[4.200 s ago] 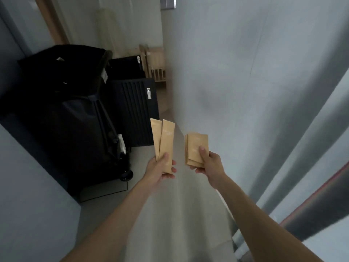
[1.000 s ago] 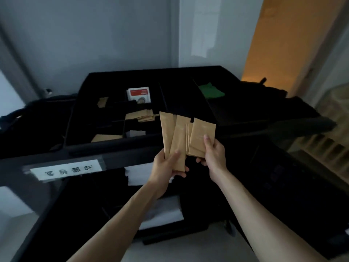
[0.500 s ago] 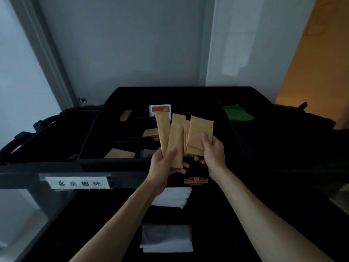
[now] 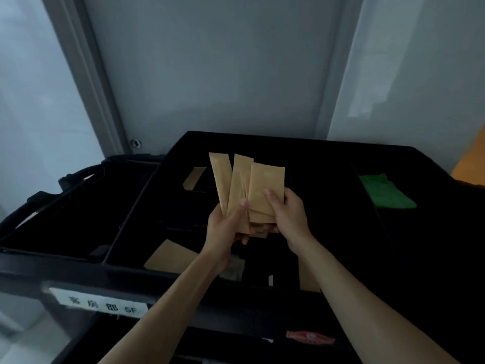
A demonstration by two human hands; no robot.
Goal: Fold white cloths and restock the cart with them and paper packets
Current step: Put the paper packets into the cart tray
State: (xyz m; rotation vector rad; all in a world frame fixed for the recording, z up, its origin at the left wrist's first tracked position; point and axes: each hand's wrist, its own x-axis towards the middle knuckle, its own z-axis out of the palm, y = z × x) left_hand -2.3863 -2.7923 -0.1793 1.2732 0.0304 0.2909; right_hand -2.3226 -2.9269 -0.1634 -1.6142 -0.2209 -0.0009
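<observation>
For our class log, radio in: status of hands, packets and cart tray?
Left hand and right hand both gripping brown paper packets. Packets held above black cart tray. Nothing blocking.

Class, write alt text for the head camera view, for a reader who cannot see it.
Two bare hands, left and right, hold a fan of tan paper packets above the divided top tray of a black cart. More packets lie in the tray's compartments, and a green cloth sits to the right.

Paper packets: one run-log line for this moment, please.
left hand: narrow paper packets | right hand: wide packets | over cart tray | none placed
</observation>
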